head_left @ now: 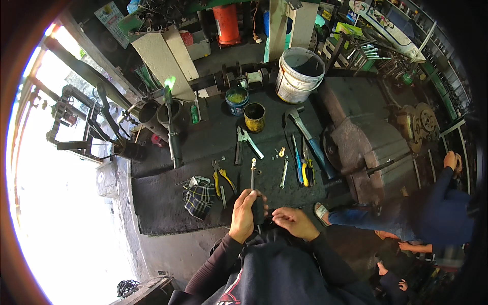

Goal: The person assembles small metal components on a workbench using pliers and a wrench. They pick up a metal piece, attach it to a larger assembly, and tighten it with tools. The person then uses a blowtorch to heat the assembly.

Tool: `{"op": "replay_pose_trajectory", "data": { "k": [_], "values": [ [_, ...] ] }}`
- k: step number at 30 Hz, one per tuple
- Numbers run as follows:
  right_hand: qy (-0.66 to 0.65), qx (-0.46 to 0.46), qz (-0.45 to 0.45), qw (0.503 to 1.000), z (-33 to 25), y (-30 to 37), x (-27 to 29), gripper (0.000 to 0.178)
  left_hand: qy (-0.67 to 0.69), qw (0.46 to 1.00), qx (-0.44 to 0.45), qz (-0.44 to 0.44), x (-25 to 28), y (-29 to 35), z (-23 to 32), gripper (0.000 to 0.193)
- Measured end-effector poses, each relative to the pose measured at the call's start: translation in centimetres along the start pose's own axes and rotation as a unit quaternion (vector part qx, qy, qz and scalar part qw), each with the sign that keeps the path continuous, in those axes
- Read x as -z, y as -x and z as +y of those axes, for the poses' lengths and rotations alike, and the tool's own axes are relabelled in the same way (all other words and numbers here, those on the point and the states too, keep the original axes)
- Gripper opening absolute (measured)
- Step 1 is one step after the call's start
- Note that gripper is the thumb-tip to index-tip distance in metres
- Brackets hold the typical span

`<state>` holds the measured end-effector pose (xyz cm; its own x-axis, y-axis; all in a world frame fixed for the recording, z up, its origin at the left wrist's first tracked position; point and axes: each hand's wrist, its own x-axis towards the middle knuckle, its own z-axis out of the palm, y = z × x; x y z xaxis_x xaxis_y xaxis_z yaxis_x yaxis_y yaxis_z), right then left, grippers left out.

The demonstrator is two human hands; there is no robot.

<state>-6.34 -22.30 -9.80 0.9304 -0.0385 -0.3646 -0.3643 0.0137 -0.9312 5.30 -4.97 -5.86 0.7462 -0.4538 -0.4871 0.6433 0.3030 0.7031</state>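
Observation:
My left hand [244,214] is closed around a black cable [252,179] held upright over the front of the bench. A copper-coloured ring terminal [253,163] tips its upper end. Below the fist, a short stretch of cable comes out toward my lap. My right hand [296,222] hovers just to the right, fingers loosely bent and apart, with nothing visible in them. Ahead of the hands lie yellow-handled pliers [222,178], larger pliers [248,144], a combination wrench [284,173] and a loose brass-coloured fitting [281,152].
A hammer [311,140], a blue screwdriver [297,162] and yellow-black pliers [307,170] lie to the right. A checked cloth [199,197] is at left. Behind stand a yellow can [254,118], a blue tub [237,101] and a white bucket [300,79]. Another person [427,213] is at far right.

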Motion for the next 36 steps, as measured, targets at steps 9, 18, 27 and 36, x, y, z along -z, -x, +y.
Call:
{"op": "replay_pose_trajectory", "data": {
  "k": [9,18,27,36],
  "values": [
    [0.158,0.122,0.182,0.963,-3.8,-10.5,5.7,0.021,-0.087,0.993,-0.056,0.053,4.0,2.2,1.6,0.028],
    [0.452,0.155,0.213,0.852,-7.8,-25.1,-0.6,0.072,-0.081,0.987,-0.109,0.091,6.1,4.3,1.4,0.028],
    [0.561,0.047,0.222,0.796,-7.8,-27.4,-6.3,0.094,0.024,0.987,-0.108,0.114,7.4,6.7,1.1,0.027],
    [-0.257,-0.017,0.077,0.963,-11.3,-17.7,0.6,0.106,-0.130,0.986,-0.076,0.066,5.0,5.9,3.9,0.028]
  ]
}}
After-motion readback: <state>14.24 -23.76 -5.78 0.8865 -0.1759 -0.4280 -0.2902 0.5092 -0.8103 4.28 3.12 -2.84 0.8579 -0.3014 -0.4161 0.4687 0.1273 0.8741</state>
